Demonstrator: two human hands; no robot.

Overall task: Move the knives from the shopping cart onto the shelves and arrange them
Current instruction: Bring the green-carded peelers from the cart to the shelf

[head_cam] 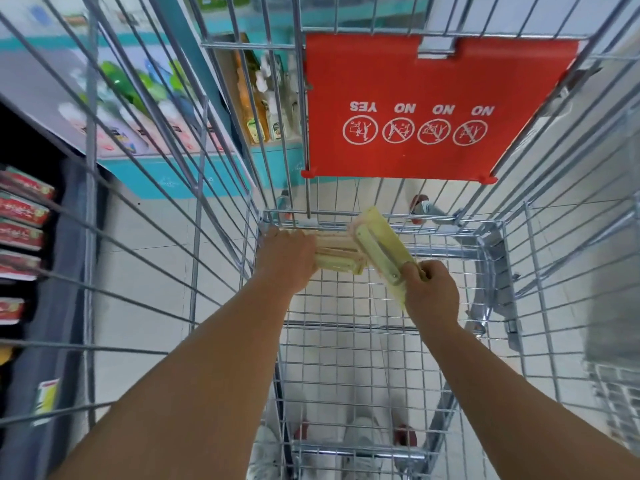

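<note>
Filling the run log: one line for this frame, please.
stage: picking from cart | left hand: holds stacked knife packs | right hand: holds one knife pack | shelves: none placed yet

Wire shopping cart point(349, 341) over pale tiled floor point(145, 271); packaged knives point(341, 259) on mesh bottom, far end

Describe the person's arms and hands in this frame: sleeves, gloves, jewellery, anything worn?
Both arms are bare as far as the frame shows; no sleeve is in view. The left hand and right hand are ungloved, with no ring, watch, bracelet or other marking visible on either hand or wrist. Only the backs of the hands face the camera, so the palms are unseen.
</note>
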